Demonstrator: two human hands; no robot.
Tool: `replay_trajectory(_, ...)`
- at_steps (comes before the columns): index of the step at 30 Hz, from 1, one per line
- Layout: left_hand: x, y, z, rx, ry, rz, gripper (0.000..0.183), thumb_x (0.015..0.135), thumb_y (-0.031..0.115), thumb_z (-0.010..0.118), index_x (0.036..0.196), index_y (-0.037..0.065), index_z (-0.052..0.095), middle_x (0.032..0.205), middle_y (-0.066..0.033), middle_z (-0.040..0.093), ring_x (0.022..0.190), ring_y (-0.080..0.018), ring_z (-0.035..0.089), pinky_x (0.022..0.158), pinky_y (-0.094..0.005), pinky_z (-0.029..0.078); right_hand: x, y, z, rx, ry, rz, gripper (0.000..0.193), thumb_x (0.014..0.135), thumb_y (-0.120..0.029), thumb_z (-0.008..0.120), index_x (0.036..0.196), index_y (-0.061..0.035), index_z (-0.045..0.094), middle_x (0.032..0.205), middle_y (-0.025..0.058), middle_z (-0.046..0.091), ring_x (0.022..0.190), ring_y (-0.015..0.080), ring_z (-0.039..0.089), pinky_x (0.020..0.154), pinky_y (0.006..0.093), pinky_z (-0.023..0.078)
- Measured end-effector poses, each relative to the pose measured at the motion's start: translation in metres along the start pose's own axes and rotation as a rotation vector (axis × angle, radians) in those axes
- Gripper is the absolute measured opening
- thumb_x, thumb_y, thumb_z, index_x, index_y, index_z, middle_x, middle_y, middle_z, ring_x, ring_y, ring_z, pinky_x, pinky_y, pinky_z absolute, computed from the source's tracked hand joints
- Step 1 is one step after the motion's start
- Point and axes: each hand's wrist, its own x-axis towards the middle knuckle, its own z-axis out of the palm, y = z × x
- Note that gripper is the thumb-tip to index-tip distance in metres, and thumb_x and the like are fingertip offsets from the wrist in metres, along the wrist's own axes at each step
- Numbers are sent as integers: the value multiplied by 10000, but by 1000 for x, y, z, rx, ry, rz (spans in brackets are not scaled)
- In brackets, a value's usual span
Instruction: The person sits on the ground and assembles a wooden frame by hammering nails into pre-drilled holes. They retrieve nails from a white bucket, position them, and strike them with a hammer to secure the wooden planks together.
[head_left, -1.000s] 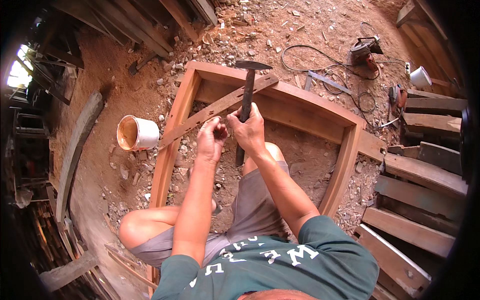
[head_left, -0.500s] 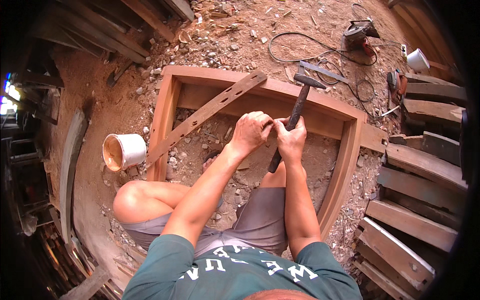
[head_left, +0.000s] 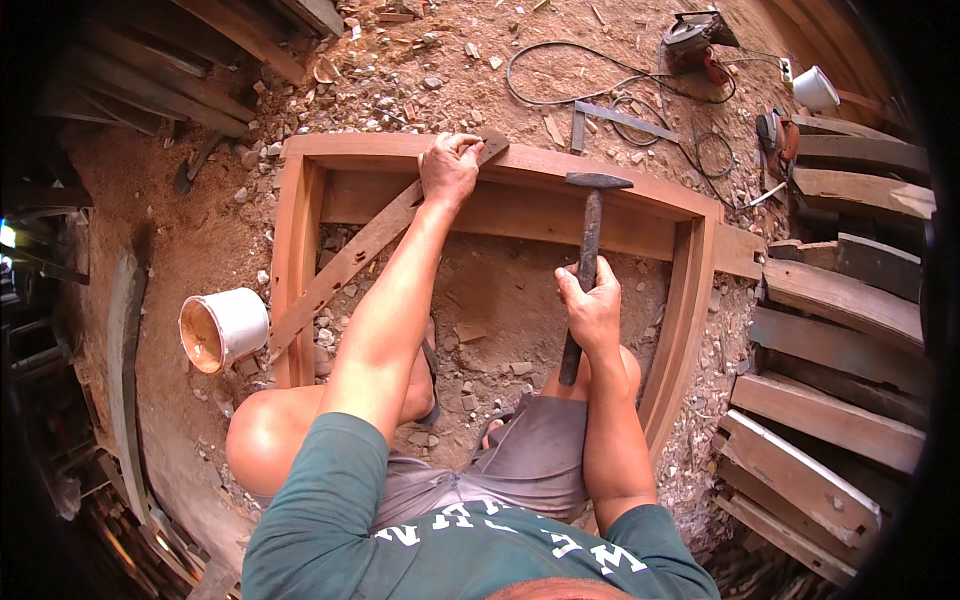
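My right hand [head_left: 594, 305] is wrapped round the dark handle of a hammer [head_left: 592, 225], its head up over the far rail of a wooden frame [head_left: 683, 320]. A wooden slat with dark slots [head_left: 365, 238] lies slantwise across the frame's far left corner, from the left side to the far rail. At the slat's far end is my left hand [head_left: 448, 172], its fingers pinched together just above the wood. Whatever is between those fingertips is too small to make out.
Left of the frame stands a tilted white bucket [head_left: 240, 320]. Beyond the far rail lie a metal square [head_left: 635, 121], a cable and a circular saw [head_left: 692, 42]. A red power tool [head_left: 778, 140] and stacked planks [head_left: 840, 300] line the right. Rubble covers the ground.
My left hand has left its place beside my right hand and moved up and left to the slat's far end. The hammer has come slightly down and now stands more upright.
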Motion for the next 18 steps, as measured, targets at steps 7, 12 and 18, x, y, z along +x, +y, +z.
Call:
replay_trajectory(7, -9, 5, 16, 147, 70, 124, 85, 885, 278, 769, 910, 199, 785, 943, -3, 708, 1026, -249, 652, 941, -451, 414, 2, -5, 8, -17, -48, 3, 178, 954, -109, 745, 912, -62, 579, 682, -60, 512, 604, 40, 445, 526, 264, 375)
replay_trajectory(12, -8, -1, 19, 145, 117, 162, 84, 883, 264, 770, 900, 182, 779, 938, -2, 713, 1020, -249, 653, 932, -447, 411, 4, -28, 20, 104, -78, 35, 164, 979, -136, 725, 963, -59, 582, 699, -29, 541, 622, 47, 475, 544, 279, 404)
replay_trajectory(18, -9, -5, 19, 139, 124, 166, 97, 871, 254, 779, 921, 171, 783, 976, -5, 731, 1024, -254, 655, 943, -438, 415, 31, -46, 23, -370, -59, -297, 275, 1028, -190, 647, 1249, -52, 558, 777, 160, 648, 703, 335, 670, 642, 439, 498)
